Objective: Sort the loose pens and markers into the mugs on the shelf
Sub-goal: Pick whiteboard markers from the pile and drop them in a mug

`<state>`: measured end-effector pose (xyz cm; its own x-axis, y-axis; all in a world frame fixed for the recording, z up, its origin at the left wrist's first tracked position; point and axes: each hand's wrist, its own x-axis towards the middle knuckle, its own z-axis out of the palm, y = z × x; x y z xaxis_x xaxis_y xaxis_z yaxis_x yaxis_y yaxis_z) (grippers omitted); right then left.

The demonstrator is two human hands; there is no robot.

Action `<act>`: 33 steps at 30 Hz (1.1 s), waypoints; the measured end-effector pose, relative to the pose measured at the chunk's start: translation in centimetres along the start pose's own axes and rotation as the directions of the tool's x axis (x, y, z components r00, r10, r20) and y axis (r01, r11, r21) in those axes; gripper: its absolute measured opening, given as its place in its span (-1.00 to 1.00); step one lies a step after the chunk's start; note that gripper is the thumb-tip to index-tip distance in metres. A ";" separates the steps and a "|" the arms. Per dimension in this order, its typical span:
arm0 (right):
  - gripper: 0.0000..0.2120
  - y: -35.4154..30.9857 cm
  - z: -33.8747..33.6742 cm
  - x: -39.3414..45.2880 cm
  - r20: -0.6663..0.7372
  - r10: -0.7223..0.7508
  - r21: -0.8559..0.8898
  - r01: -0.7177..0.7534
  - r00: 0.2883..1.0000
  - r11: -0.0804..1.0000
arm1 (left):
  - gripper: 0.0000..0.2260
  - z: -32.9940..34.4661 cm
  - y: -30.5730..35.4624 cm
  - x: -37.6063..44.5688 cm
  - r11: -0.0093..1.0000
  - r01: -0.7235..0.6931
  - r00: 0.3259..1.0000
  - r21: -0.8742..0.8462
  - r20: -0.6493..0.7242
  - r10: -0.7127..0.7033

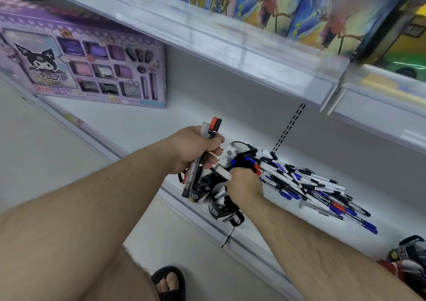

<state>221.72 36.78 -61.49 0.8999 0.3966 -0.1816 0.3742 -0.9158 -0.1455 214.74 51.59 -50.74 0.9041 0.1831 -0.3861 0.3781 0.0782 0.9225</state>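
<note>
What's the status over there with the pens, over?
Left hand grips a bundle of markers. Right hand pinches one white pen above the mugs. Big loose pile still on shelf. Nothing blocking.

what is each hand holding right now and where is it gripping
Left hand grips a bundle of markers around their middles. Right hand pinches a white marker near one end.

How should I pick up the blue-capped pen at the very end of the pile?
Pinch the blue-capped pen by its cap end from the right. That end pokes clear of the pen pile, while its other end runs in among the other pens.
</note>
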 end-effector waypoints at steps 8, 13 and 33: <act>-0.81 -1.1 1.5 1.1 0.052 -0.013 -0.145 0.020 0.999 0.989 | -0.84 0.2 0.0 -0.1 1.000 -0.018 1.000 0.016 0.017 0.017; -0.82 -1.1 0.6 1.2 0.095 0.007 -0.096 0.002 0.995 0.995 | -0.92 0.5 0.2 -0.2 1.000 0.007 1.000 0.007 0.015 -0.007; -0.48 3.3 -8.5 -10.1 0.127 0.379 0.992 -0.128 0.917 -0.023 | -0.95 6.8 0.0 -2.6 0.911 -0.019 0.871 0.411 0.454 -0.187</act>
<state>215.79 29.22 -51.85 0.9383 0.0248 -0.3448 -0.3455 0.0326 -0.9379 213.72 44.41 -49.69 0.8075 -0.2998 -0.5081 0.4094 -0.3353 0.8485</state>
